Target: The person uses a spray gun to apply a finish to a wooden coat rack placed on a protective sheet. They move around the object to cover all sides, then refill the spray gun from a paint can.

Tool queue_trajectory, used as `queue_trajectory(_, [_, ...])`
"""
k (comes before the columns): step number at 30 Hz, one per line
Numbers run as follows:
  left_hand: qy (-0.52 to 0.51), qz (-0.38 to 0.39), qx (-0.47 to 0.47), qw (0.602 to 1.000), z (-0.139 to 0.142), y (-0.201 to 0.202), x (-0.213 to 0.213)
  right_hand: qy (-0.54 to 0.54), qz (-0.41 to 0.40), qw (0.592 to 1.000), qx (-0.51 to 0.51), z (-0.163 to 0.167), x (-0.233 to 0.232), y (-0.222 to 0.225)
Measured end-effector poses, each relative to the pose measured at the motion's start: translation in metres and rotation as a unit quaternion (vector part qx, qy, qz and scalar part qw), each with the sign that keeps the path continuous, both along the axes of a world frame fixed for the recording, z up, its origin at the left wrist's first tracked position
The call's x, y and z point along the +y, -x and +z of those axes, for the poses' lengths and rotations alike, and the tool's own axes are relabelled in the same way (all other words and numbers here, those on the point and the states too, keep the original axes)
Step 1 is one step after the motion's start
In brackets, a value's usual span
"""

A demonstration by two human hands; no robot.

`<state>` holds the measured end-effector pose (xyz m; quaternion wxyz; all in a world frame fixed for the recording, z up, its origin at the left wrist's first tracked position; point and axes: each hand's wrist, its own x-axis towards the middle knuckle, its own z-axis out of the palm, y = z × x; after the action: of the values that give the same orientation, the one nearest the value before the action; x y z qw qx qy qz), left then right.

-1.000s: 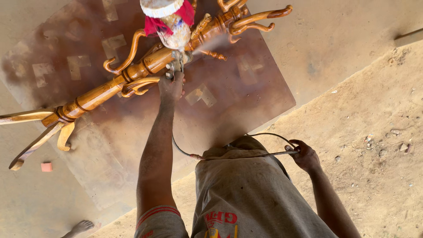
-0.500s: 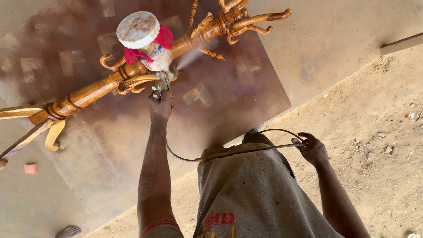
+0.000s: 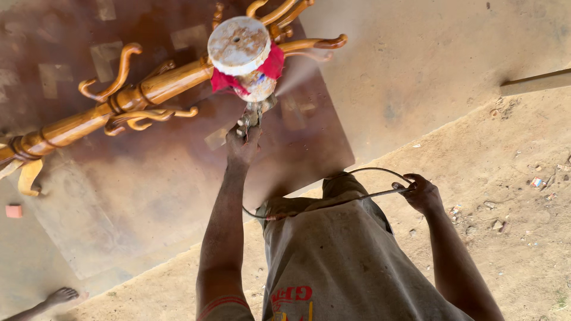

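Spray gun (image 3: 253, 113) sits in my left hand (image 3: 242, 142), fingers clenched around its grip, its round white cup (image 3: 239, 45) wrapped in red cloth (image 3: 270, 62) and held just above the wooden coat stand (image 3: 148, 92). From the left I see a small pink block (image 3: 13, 211) on the concrete floor (image 3: 428, 53), then someone's bare foot (image 3: 59, 295) at the bottom edge. The glossy stand lies tilted across a dark stained board (image 3: 154, 196) with pale square patches. A faint mist shows beside the cup. My right hand (image 3: 419, 193) grips the thin hose (image 3: 333, 202), fingers curled around it. Sandy ground (image 3: 517, 196) with scattered litter spreads to the right, and 1 plank (image 3: 535, 82) lies beyond.
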<state>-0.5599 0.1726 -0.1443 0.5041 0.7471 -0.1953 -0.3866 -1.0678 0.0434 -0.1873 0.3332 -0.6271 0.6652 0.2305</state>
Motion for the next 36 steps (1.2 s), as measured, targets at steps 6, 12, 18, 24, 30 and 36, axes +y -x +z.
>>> queue_trajectory(6, [-0.058, 0.033, -0.023, 0.997, -0.010, 0.062, -0.024, -0.041, 0.039, 0.998, 0.003, -0.003, -0.084, 0.040])
queue_trajectory(12, [-0.124, 0.124, -0.238, 0.955, -0.048, 0.077, -0.004, -0.045, 0.021, 0.998, -0.030, -0.019, -0.119, 0.069])
queue_trajectory(18, [-0.055, 0.197, -0.265, 0.942, -0.084, 0.093, 0.001, 0.048, 0.061, 0.997, -0.004, 0.014, -0.141, 0.100])
queue_trajectory(24, [-0.003, 0.244, -0.006, 0.970, -0.095, 0.123, -0.032, 0.078, 0.111, 0.990, -0.027, 0.018, -0.183, 0.107])
queue_trajectory(30, [-0.019, 0.187, -0.224, 0.956, -0.107, 0.162, -0.092, 0.047, 0.141, 0.988, -0.032, -0.011, -0.271, 0.117])
queue_trajectory(36, [-0.085, 0.279, -0.028, 0.956, -0.116, 0.236, -0.177, -0.005, 0.167, 0.986, 0.002, -0.029, -0.394, 0.158])
